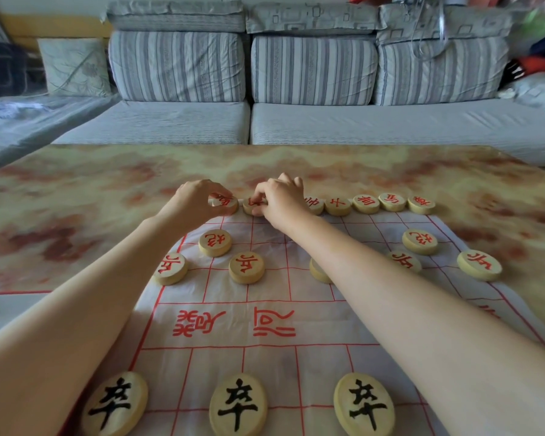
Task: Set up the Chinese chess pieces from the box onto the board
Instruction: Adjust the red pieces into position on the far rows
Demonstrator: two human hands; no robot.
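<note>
Pale wood discs with red characters line the far edge of the board (265, 357), a white sheet with a red grid.

Left hand (195, 199): at the row's left end, fingers curled over the end piece (226, 205), thumb at its near edge. It is grasping the piece.

Right hand (282, 199): just beside the left hand. Curled fingertips pinch the second piece (250, 206). Cannot tell whether this disc touches the end piece.

To the right of the right hand, five more red pieces (365, 203) sit in a line, close together.

Nearer than the left hand lie a red cannon piece (215, 242) and two red soldier pieces (246, 267).

The right forearm crosses the board and partly covers one disc (317, 273).

Below both forearms, nearest the person, lie three black-marked pieces (238, 405).

The board lies on a marbled tabletop (76, 215).
</note>
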